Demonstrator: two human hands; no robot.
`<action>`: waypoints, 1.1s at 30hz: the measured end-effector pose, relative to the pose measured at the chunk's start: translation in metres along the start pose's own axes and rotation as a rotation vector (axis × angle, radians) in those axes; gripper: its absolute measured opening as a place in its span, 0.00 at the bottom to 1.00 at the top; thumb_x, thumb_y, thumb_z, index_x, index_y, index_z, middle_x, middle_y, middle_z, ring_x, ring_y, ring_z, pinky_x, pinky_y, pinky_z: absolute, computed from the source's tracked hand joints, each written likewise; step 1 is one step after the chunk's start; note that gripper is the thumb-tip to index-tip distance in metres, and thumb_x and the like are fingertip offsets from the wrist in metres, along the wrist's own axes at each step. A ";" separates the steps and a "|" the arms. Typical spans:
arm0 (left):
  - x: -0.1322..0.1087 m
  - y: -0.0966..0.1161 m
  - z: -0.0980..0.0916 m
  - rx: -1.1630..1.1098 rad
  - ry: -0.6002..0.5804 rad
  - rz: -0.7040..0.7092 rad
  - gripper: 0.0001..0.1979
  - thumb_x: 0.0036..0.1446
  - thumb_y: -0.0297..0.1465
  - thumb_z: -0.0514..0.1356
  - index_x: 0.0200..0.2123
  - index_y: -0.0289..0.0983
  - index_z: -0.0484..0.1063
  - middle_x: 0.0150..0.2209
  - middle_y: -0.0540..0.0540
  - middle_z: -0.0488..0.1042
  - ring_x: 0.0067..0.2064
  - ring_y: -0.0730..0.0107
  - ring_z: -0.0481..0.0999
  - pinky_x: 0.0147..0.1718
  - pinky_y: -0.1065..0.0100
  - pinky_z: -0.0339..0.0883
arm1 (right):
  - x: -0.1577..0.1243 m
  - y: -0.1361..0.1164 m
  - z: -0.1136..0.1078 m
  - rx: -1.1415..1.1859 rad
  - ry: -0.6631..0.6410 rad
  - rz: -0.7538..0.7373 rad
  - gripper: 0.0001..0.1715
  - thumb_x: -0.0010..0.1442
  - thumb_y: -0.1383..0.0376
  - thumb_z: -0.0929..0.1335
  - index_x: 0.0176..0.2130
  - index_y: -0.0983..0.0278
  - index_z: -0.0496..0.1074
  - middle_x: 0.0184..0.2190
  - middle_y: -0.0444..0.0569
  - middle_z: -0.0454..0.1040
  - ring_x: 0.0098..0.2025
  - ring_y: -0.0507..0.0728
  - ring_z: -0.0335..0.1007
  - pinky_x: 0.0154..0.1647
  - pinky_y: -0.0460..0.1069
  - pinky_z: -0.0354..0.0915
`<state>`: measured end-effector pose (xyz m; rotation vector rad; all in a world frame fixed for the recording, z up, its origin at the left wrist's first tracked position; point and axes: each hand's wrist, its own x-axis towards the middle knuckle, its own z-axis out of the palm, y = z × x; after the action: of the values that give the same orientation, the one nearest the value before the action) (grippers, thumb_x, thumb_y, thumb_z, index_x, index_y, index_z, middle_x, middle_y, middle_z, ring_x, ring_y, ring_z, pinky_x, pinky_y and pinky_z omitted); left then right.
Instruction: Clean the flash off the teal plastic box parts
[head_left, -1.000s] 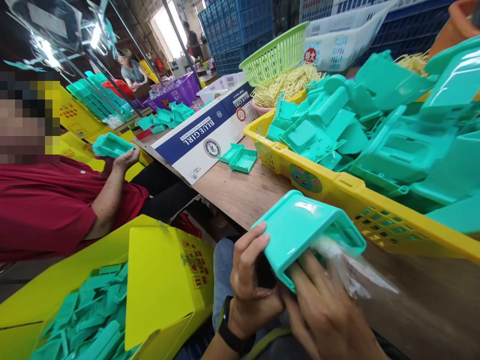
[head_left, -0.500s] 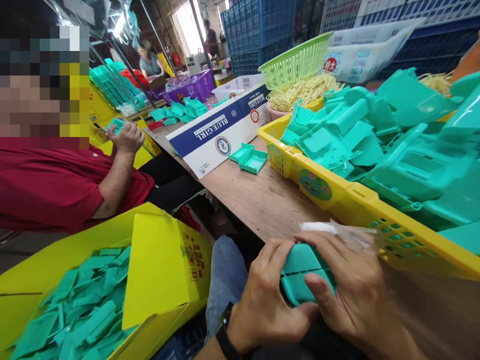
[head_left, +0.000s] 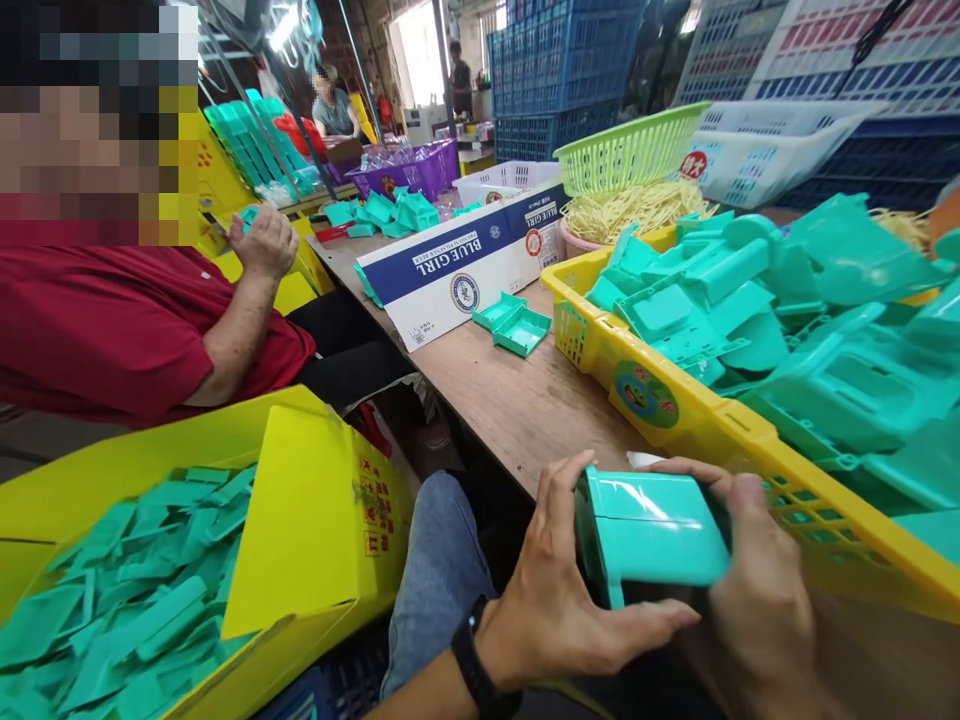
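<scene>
Between my two hands is a glossy turquoise plastic box (head_left: 652, 525), with a thin seam running across its upward face. My left hand (head_left: 574, 590), with a black band on the wrist, grips its left end, fingers behind and thumb along the lower edge. My right hand (head_left: 765, 570) is closed round the right end and partly blurred. The far side of the box and some fingertips are hidden. Just beyond it stands a yellow basket (head_left: 750, 425) heaped with turquoise plastic parts (head_left: 847, 350).
A yellow carton (head_left: 322, 500) of small turquoise pieces stands at my left. On the wooden table (head_left: 495, 410) lie an open turquoise box (head_left: 517, 325) and a Blue Girl carton panel (head_left: 465, 265). A co-worker in a red shirt (head_left: 112, 340) sits at the left, hands raised.
The turquoise box has turned in my hands, so a long glossy side now shows instead of its rounded end. My right hand has shifted to the right end. The view has tilted slightly.
</scene>
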<state>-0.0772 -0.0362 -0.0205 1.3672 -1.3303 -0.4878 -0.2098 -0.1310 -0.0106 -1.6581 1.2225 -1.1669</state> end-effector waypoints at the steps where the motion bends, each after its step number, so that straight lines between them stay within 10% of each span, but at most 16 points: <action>1: 0.000 -0.003 0.001 0.019 0.009 -0.014 0.53 0.49 0.40 0.79 0.71 0.41 0.53 0.63 0.37 0.68 0.62 0.49 0.75 0.64 0.48 0.76 | 0.001 0.000 0.001 -0.050 -0.021 -0.094 0.37 0.76 0.42 0.55 0.43 0.61 0.81 0.45 0.52 0.86 0.44 0.63 0.82 0.41 0.55 0.71; 6: -0.001 -0.015 0.006 0.137 0.004 0.102 0.53 0.51 0.33 0.74 0.74 0.38 0.51 0.63 0.34 0.68 0.64 0.44 0.73 0.65 0.43 0.75 | 0.006 -0.001 0.003 -0.425 -0.156 -0.671 0.29 0.80 0.52 0.55 0.46 0.60 0.78 0.42 0.48 0.83 0.45 0.60 0.79 0.51 0.57 0.61; 12: 0.004 -0.035 0.006 0.162 -0.134 0.165 0.68 0.51 0.39 0.77 0.79 0.39 0.31 0.70 0.27 0.63 0.71 0.36 0.68 0.67 0.36 0.70 | 0.017 0.010 0.008 -0.320 -0.048 -0.516 0.34 0.80 0.53 0.53 0.38 0.61 0.79 0.36 0.48 0.84 0.42 0.59 0.80 0.47 0.55 0.63; 16: 0.015 -0.051 0.009 0.152 -0.188 0.135 0.66 0.42 0.44 0.80 0.75 0.36 0.46 0.68 0.27 0.65 0.69 0.32 0.69 0.66 0.32 0.70 | 0.023 0.016 0.005 -0.328 -0.043 -0.382 0.37 0.79 0.47 0.54 0.38 0.61 0.81 0.37 0.51 0.85 0.43 0.63 0.81 0.45 0.57 0.66; 20: 0.023 -0.048 0.016 0.112 -0.144 0.063 0.42 0.44 0.33 0.72 0.61 0.34 0.62 0.53 0.35 0.73 0.54 0.43 0.78 0.54 0.41 0.81 | 0.015 0.019 -0.001 -0.429 -0.196 -0.544 0.34 0.80 0.48 0.52 0.54 0.59 0.78 0.52 0.49 0.83 0.59 0.66 0.76 0.61 0.62 0.59; 33: 0.028 -0.036 0.027 0.149 -0.120 0.143 0.34 0.49 0.36 0.63 0.59 0.31 0.64 0.50 0.33 0.76 0.52 0.41 0.80 0.53 0.43 0.81 | 0.014 0.009 -0.005 -0.529 -0.233 -0.772 0.26 0.77 0.55 0.58 0.60 0.68 0.73 0.54 0.61 0.79 0.53 0.69 0.76 0.55 0.62 0.61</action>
<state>-0.0773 -0.0811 -0.0490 1.3682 -1.5775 -0.3850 -0.2151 -0.1469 -0.0144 -2.7326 0.7801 -1.0637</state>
